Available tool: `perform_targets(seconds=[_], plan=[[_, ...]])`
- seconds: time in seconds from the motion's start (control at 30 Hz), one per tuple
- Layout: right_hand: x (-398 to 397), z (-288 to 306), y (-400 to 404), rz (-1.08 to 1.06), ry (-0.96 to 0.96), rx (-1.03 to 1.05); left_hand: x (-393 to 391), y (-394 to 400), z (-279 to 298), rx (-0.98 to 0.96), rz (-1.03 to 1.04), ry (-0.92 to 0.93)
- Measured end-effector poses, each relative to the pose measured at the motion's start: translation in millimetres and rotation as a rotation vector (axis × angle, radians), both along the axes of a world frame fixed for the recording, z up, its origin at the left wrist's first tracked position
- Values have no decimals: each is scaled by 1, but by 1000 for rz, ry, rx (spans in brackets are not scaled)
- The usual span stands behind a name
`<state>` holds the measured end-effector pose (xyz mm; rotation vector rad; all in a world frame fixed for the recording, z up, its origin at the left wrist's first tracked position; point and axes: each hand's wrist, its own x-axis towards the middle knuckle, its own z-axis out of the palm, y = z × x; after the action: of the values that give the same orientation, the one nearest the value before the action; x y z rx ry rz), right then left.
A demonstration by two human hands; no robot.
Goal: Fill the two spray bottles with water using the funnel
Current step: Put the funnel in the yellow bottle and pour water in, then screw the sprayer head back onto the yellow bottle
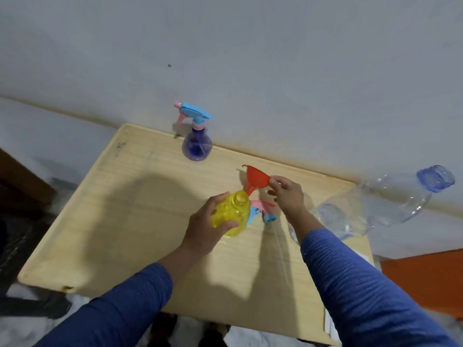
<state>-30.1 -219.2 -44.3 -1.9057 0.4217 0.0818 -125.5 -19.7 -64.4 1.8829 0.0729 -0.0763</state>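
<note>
Left hand [204, 229]: fingers wrapped around the yellow spray bottle [231, 212], uncapped, tilted on the tabletop [140, 196].
Right hand [288, 194]: fingertips pinching the rim of the red funnel [256, 177], its spout at the yellow bottle's open mouth.
Sprayer head [263, 210]: lying on the tabletop just behind the yellow bottle.
Purple spray bottle [197, 144]: upright, capped, near the wall.
Clear water bottle [380, 204]: at the right edge, blue cap on.

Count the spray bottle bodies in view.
2. The purple translucent spray bottle stands capped near the wall; the yellow translucent plastic bottle, uncapped, is held by the left hand.
</note>
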Motion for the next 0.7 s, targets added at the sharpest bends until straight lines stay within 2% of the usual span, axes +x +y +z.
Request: perform_targets(seconds=[0.1, 0.27, 0.4, 0.57, 0.7], plan=[[3, -11, -4, -30, 22, -35, -1, 0, 0, -6, 12, 6], [-4, -19, -6, -90, 81, 24, -1, 0, 0, -1, 6, -5], [-17, -24, -6, -37, 34, -206, 0, 1, -1, 20, 2, -17], [-47, -32, 4, -48, 37, -350, 0, 0, -3, 51, 8, -27], [-65, -48, 12, -41, 44, -367, 2, 0, -4, 73, 6, -45]])
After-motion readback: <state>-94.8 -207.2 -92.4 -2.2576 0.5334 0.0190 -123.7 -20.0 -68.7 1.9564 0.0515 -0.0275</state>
